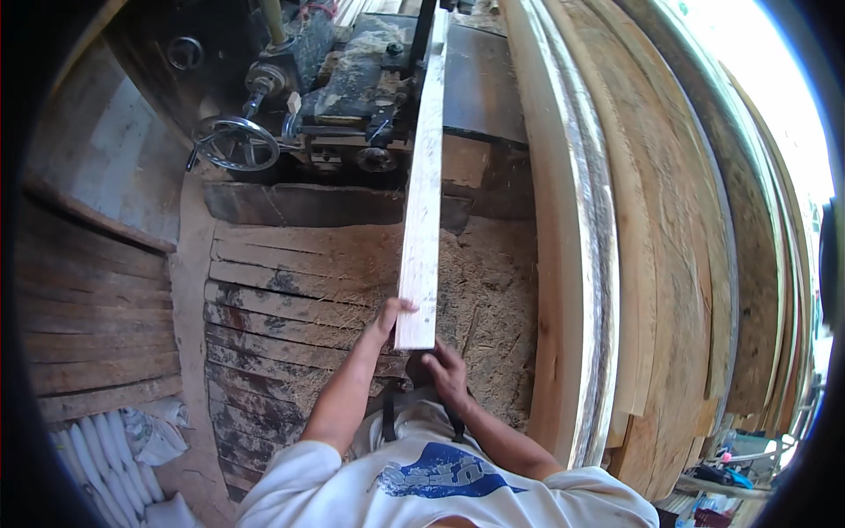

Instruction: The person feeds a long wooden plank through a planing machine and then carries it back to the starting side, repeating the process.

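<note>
A long, pale wooden board [421, 220] runs straight ahead from my body into a woodworking machine [352, 106]. My left hand [393, 315] is closed on the board's left edge close to its near end, with the thumb lying on the top face and the other fingers hidden underneath. At the near right corner, my right hand [449, 374] is curled against the board's end; part of its fingers is hidden. The far part of the board rests beside a dark metal guide on the machine's table [480, 84].
A chrome handwheel [236, 143] sticks out at the machine's left. Tall stacked timber [572, 238] lines the right side. Sawdust covers the slatted wooden floor [264, 326]. White sacks [110, 462] lie at the lower left, beside wooden boarding [97, 317].
</note>
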Available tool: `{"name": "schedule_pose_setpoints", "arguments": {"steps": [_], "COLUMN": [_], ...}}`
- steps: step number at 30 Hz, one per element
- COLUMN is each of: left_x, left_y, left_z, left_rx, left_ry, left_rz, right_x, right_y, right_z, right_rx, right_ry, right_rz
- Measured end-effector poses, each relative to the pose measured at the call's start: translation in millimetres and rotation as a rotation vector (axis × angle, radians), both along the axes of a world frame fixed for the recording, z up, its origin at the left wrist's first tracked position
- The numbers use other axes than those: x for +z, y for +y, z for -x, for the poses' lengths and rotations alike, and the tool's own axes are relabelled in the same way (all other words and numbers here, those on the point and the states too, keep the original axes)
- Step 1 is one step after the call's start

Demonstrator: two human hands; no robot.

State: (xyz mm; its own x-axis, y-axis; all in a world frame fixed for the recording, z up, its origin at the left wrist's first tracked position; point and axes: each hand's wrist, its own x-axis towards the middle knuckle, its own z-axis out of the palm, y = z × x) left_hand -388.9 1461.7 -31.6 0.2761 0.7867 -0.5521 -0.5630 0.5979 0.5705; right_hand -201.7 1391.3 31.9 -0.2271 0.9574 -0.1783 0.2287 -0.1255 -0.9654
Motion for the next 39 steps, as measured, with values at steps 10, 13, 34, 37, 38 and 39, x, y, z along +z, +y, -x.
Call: {"name": "schedule_pose_setpoints", "arguments": {"steps": [10, 13, 34, 37, 38, 39], "left_x": [50.0, 30.0, 173.0, 285.4, 313.8, 346.2], "left_y": [283.6, 268.8, 111.6, 134.9, 130.2, 120.1], "left_z": [62.6, 34.4, -14.5, -51.8, -68.2, -83.5], "left_rx": [0.367, 0.491, -0.596, -0.506, -0.480, -0.545], "left_ry": [0.192, 0.486, 0.714, -0.091, -0.407, -0.540], "left_rz": [0.053, 0.277, -0.469, -0.679, -0.694, -0.689], "right_x": [-23.9, -14.1, -94.2, -104.2, -98.1, -68.2], "right_y": [330.5, 416.5, 145.9, 103.5, 91.9, 84.8], "right_z": [115.5, 138.9, -126.6, -126.5, -121.9, -117.4], "right_rx": [-0.487, -0.521, 0.444, 0.069, 0.053, 0.010], "right_ry": [0.215, 0.063, -0.602, -0.394, -0.370, -0.350], "right_rz": [0.068, 0.040, 0.666, 0.412, 0.413, 0.475]}}
